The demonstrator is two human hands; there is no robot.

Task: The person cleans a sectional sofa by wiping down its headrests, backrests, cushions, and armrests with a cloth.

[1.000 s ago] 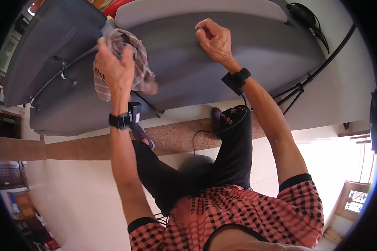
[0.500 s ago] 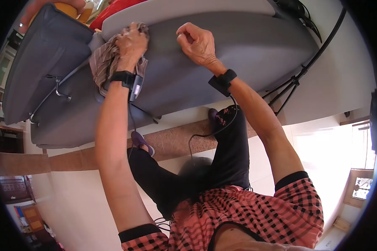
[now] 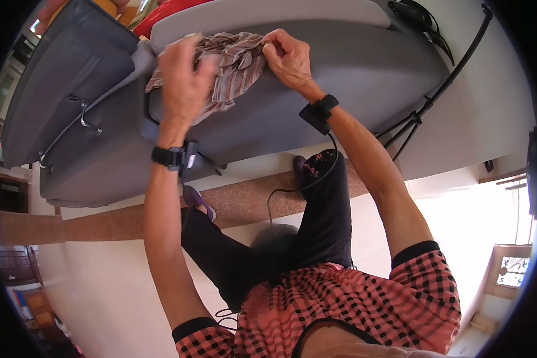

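A brown and grey striped cloth lies crumpled on the dark grey seat. My left hand is over the cloth's left part, somewhat blurred, with thumb and fingers apart. Pinched at the cloth's upper right corner, my right hand has its fingers curled against the fabric. Both wrists wear black straps with small devices, and a cable runs down from the right one.
A folded grey backrest with a metal bracket stands at the left. Black tripod legs are at the right, below a black device. Red fabric and part of another person's hand show at the upper left.
The cloth now spreads further right and reaches my right hand, which has closed on its corner. My left hand has opened from its bunched grip and moved slightly down.
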